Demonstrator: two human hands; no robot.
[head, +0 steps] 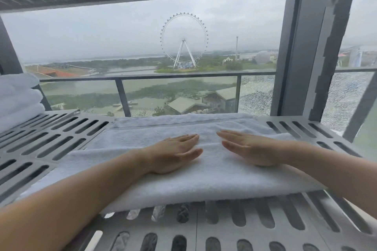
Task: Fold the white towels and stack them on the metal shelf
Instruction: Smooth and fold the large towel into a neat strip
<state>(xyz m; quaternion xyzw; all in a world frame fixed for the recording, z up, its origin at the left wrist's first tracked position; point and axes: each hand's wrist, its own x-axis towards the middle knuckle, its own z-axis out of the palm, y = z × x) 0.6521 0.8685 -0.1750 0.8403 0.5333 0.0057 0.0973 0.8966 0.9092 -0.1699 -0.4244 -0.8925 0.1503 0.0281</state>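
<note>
White towel (204, 181) — left hand (175, 154) and right hand (252, 149) press flat, fingers straight.

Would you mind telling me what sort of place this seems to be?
Probably a high-floor hotel or apartment room: folded white towels sit on a slotted metal shelf, and the window looks far down on a Ferris wheel.

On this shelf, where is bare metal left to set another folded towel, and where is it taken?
Bare shelf shows between the stack of folded towels at far left and the spread towel, in a narrower patch between that towel and the right post, and along the near edge. The middle is crowded: left hand and right hand lie flat on the towel.
</note>
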